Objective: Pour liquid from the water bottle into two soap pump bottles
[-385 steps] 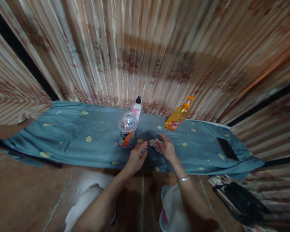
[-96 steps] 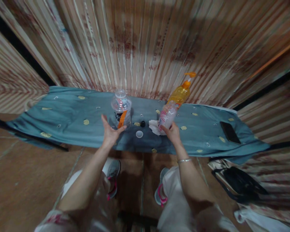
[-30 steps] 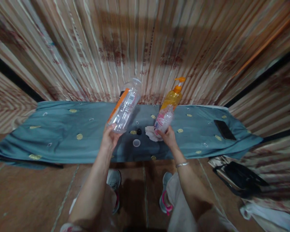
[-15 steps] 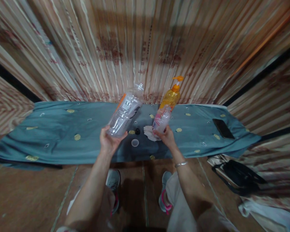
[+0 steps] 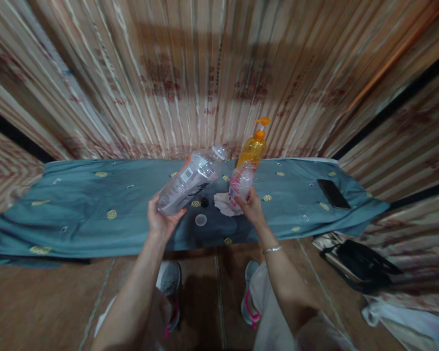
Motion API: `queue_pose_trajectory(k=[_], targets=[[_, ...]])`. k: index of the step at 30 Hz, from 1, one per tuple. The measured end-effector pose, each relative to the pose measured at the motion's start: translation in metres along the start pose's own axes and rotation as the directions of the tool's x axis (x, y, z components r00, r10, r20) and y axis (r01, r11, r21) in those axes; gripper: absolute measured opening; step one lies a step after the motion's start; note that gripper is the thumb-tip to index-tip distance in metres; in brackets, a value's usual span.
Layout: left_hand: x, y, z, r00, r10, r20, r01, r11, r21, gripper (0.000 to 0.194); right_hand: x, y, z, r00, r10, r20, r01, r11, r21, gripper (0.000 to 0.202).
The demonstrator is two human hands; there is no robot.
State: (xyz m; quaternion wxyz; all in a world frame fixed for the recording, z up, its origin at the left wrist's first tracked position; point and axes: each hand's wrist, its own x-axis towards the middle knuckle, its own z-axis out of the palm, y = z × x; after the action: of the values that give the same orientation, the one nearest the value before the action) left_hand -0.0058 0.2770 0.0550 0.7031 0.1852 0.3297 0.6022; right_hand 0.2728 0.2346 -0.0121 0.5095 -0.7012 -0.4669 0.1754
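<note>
My left hand point(image 5: 163, 218) is wrapped round the lower end of a large clear plastic bottle point(image 5: 186, 183), which tilts with its mouth up and to the right. In my right hand point(image 5: 251, 205) is a smaller clear plastic bottle point(image 5: 241, 183) with a pink label, leaning slightly right. Just behind it stands an orange pump bottle point(image 5: 252, 150) of yellow liquid. A crumpled white cloth or tissue point(image 5: 225, 204) lies under and beside my right hand. Between the hands, a small black cap point(image 5: 204, 202) and a round translucent lid point(image 5: 201, 220) rest on the cloth-covered table.
A teal patterned cloth point(image 5: 84, 209) covers the long table. A dark phone point(image 5: 332, 193) lies at its right end. A striped curtain point(image 5: 190, 83) hangs behind. On the floor at the right are a black bag point(image 5: 362, 263) and white fabric point(image 5: 406, 317).
The large bottle in my left hand has tipped further to the right, its mouth lower. The small bottle has turned a little more upright. The view has shifted slightly.
</note>
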Motion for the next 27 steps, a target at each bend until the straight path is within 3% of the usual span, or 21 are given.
queue_pose_trajectory(k=[13,20,27], targets=[[0.003,-0.003,0.004,0.999,0.035,-0.009,-0.035,0.998,-0.053,0.029,-0.004,-0.009,0.001,1.000,-0.006,0.021,0.007,0.999,-0.052,0.040],[0.003,-0.002,0.008,0.996,0.085,0.013,-0.085,0.995,-0.045,0.031,-0.011,-0.018,0.000,0.999,-0.041,0.013,0.042,0.998,-0.051,0.052],[-0.001,0.000,0.013,0.989,0.135,0.058,-0.133,0.990,-0.043,0.026,-0.011,-0.011,0.001,0.989,-0.146,-0.016,0.142,0.982,-0.124,0.067]])
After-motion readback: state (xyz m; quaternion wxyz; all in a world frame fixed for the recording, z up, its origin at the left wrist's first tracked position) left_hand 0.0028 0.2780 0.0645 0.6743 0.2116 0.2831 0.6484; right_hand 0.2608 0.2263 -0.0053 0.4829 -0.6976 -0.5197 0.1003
